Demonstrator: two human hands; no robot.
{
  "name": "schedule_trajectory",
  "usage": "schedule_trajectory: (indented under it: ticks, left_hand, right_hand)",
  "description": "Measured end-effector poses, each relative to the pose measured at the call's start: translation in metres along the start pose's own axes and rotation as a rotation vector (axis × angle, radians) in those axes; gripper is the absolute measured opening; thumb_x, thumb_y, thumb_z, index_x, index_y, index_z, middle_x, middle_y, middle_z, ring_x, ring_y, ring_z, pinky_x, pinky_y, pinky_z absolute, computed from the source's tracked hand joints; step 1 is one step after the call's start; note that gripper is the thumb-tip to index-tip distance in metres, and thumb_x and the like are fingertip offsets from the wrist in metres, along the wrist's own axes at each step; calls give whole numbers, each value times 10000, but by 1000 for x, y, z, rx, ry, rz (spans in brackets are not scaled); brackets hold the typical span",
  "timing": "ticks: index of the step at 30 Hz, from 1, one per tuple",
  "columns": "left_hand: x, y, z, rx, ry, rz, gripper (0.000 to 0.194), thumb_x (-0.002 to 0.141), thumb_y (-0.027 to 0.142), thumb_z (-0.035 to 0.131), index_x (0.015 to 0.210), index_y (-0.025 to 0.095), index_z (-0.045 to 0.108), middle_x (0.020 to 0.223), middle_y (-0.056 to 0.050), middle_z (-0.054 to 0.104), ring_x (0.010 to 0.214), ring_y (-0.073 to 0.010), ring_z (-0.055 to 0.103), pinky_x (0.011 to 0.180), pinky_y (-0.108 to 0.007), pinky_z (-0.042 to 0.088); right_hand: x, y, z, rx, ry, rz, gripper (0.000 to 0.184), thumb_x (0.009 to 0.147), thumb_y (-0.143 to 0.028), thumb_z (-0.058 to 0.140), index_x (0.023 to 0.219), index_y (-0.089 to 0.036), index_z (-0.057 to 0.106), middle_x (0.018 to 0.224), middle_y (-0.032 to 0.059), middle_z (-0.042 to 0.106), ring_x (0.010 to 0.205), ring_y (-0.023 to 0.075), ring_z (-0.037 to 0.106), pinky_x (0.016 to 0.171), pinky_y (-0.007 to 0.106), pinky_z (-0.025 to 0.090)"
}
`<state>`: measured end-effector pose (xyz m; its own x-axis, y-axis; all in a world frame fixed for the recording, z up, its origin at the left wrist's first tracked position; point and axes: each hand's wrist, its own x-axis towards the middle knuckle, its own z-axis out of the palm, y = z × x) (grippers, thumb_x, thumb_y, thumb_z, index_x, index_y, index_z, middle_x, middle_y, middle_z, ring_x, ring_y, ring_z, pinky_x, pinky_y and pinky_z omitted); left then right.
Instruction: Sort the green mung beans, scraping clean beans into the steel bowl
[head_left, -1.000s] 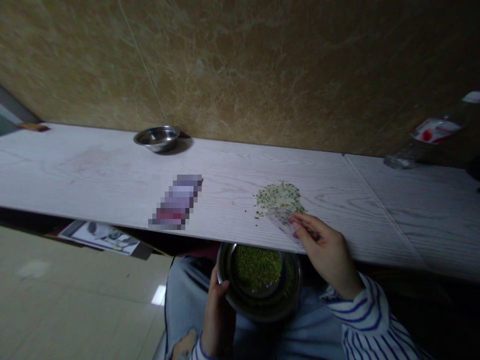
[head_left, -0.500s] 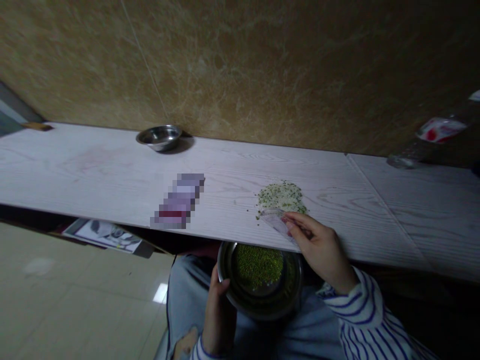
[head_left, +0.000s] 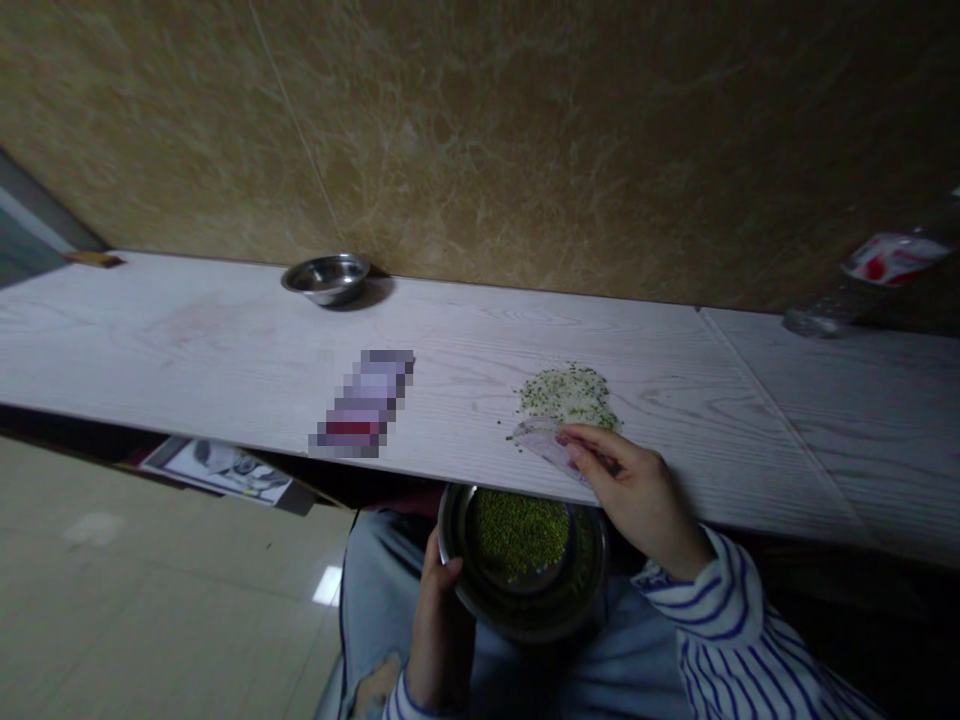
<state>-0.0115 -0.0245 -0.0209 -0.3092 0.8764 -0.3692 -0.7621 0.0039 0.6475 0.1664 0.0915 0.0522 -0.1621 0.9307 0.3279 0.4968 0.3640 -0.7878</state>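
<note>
My left hand (head_left: 444, 610) grips the left rim of a metal bowl (head_left: 525, 625), with the thumb over the edge. Green mung beans (head_left: 521, 532) lie inside this bowl, which sits over my lap just below the table edge. Between the thumb and fingers of my right hand (head_left: 637, 485) is a thin, clear plastic piece (head_left: 546, 446) with a curved edge. It rests at or just above the table, at the near side of a spread pile of white grains mixed with green beans (head_left: 566, 392). A few stray beans lie left of the pile.
A small, shiny metal bowl (head_left: 328, 280) stands by the wall. Left of the pile lies a pixelated flat object (head_left: 364, 405). A clear plastic bottle (head_left: 862, 285) with a red and white label stands far right. An open drawer (head_left: 232, 475) juts out below the table's left part.
My right hand has shifted slightly left with the clear plastic piece. My left hand and the bowl of beans look nearly unchanged. The camera view has turned a little.
</note>
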Motion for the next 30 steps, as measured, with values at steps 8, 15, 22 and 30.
schedule_trajectory:
  ticks: [8, 15, 22, 30]
  left_hand:
    - [-3, 1, 1, 0, 21, -4, 513, 702, 323, 737, 1209, 247, 727, 1225, -81, 753, 1272, -341, 598, 1040, -452, 476]
    - [-2, 1, -3, 16, 23, -18, 484, 686, 348, 757, 1161, 252, 747, 1191, -79, 766, 1234, -354, 623, 1020, -460, 492]
    - [-4, 3, -3, 23, 36, -11, 542, 685, 357, 745, 1217, 256, 728, 1240, -83, 748, 1245, -358, 615, 1013, -468, 501]
    - [-4, 2, -5, 47, 21, 1, 551, 742, 347, 691, 1285, 253, 689, 1287, -86, 727, 1278, -352, 590, 1048, -483, 466]
  right_hand:
    - [-6, -2, -7, -10, 0, 8, 243, 918, -315, 614, 1087, -237, 770, 1029, 56, 808, 861, 204, 768, 797, 328, 629]
    - [-4, -5, -3, -2, -25, 18, 255, 911, -313, 608, 1075, -217, 777, 1002, 68, 812, 841, 203, 771, 768, 316, 632]
    - [-2, 1, -8, 5, 7, 56, 252, 909, -320, 612, 1081, -228, 772, 1042, 63, 806, 854, 203, 769, 793, 323, 633]
    - [-3, -4, -6, -12, -33, 12, 254, 917, -326, 611, 1084, -228, 775, 1024, 67, 809, 866, 214, 768, 830, 358, 630]
